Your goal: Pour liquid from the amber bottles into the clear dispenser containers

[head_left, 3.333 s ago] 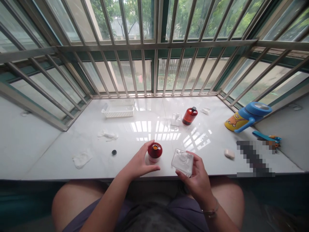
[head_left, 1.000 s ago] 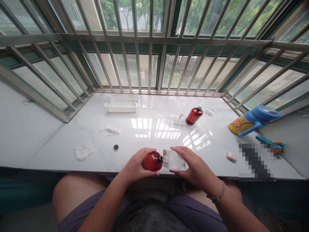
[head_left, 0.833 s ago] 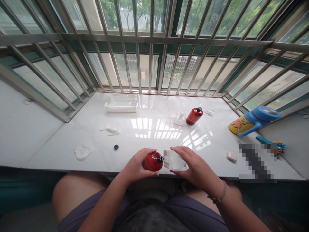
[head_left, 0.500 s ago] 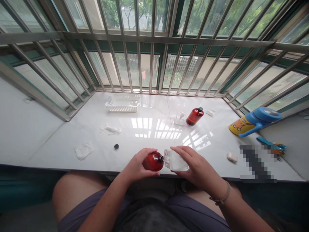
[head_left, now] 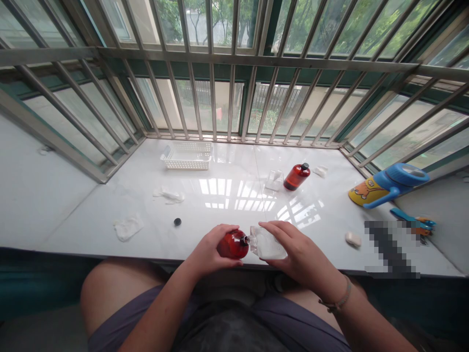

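Observed just above or upon the near edge of a white countertop (head_left: 91,220): translucent red bottle (head_left: 231,246), tipped over, dark neck toward the right. Confirmed in the grasp of the left hand (head_left: 205,250), with fingers curled over the far side and thumb along the near side.

Recorded directly opposite: clear square bottle (head_left: 266,247), also laid over, neck toward the left. Confirmed in the grasp of the right hand (head_left: 293,245), with fingers spread across the far side and thumb beneath. Noted at the wrist: thin bracelet (head_left: 339,300).

Found neck to neck, red against clear, in close alignment; cannot tell full contact from a slight gap.

Logged to the left, well apart from both hands: small black cap (head_left: 177,222), crumpled flat tissue (head_left: 128,228), twisted tissue (head_left: 169,195).

Logged toward the barred window (head_left: 236,61): white perforated basket (head_left: 187,165); capped red bottle (head_left: 296,177) beside a clear container (head_left: 274,180).

Logged at far right: blue-and-yellow flask (head_left: 388,183) with handle; nearer, a small pale block (head_left: 353,239).
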The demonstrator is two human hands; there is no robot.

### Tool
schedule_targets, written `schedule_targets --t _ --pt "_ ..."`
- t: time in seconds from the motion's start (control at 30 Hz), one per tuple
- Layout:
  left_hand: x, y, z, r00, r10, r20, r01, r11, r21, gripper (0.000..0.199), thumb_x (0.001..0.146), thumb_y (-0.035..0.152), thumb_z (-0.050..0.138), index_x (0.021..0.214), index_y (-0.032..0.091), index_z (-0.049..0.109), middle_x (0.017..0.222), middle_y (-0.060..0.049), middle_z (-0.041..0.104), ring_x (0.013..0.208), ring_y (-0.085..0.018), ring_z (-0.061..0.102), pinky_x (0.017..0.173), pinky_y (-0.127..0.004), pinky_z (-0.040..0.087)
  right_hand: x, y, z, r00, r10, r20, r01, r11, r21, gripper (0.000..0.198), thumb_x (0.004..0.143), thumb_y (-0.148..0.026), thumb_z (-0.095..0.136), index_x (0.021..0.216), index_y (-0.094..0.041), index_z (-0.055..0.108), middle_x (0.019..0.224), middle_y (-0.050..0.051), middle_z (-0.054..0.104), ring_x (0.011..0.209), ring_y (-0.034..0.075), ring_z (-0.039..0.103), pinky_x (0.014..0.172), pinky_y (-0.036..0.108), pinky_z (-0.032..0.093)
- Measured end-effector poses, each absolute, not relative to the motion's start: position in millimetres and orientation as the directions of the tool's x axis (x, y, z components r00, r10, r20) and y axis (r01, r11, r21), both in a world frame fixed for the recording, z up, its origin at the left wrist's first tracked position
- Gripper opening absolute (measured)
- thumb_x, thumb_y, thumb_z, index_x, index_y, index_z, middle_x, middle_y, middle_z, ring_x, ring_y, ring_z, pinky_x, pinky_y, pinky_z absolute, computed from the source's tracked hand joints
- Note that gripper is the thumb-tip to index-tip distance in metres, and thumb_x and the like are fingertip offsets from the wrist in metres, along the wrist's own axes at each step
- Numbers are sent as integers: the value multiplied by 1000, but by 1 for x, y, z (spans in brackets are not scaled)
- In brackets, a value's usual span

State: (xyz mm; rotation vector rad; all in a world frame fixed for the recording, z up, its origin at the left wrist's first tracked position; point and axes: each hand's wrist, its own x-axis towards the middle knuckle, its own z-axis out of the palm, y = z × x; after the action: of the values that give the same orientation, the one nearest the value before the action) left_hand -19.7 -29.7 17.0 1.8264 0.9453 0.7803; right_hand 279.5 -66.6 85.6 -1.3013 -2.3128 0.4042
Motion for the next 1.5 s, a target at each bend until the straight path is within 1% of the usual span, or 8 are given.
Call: schedule_targets --t 0.33,0.53,0.83,1.17,1.3,1.5 --pt "-20 -29 12 504 853 137 260 -301 917 89 70 42 102 147 30 61 144 -10 67 132 -32 68 118 -48 55 279 -66 86 -454 863 222 736 503 -452 88 83 -14 82 161 -34 46 141 11 66 126 34 68 103 51 64" --pt "-20 -29 10 497 858 133 256 -291 922 89 70 43 102 148 29 62 143 -12 68 131 -34 68 117 -51 55 277 -66 89 -460 855 240 734 519 -439 90 81 -14 81 161 -35 46 140 10 67 123 34 70 101 50 65" --pt "-20 -29 9 495 857 146 245 -298 922 89 69 40 103 147 31 62 143 -9 68 131 -32 69 116 -46 55 277 -66 90 -472 854 221 745 520 -418 88 85 -18 84 162 -33 45 140 11 67 122 34 69 99 50 66" --pt "-20 -29 9 498 857 136 240 -287 927 89 69 38 103 147 31 62 143 -10 68 132 -32 68 117 -47 55 276 -66 93 -485 849 208 757 527 -386 86 89 -24 84 164 -33 42 139 12 67 120 34 69 98 51 65" --pt "-20 -29 8 499 855 137 237 -287 928 88 69 39 103 147 31 62 143 -10 68 131 -32 68 116 -46 55 276 -66 96 -491 846 206 760 532 -374 88 88 -23 85 164 -33 42 138 12 67 120 34 69 98 51 65" --pt "-20 -28 5 499 854 147 229 -293 928 90 67 39 104 147 31 62 142 -9 68 130 -32 68 116 -46 55 275 -66 99 -511 842 173 770 538 -343 85 90 -23 84 163 -29 41 140 13 66 121 33 68 99 51 64"
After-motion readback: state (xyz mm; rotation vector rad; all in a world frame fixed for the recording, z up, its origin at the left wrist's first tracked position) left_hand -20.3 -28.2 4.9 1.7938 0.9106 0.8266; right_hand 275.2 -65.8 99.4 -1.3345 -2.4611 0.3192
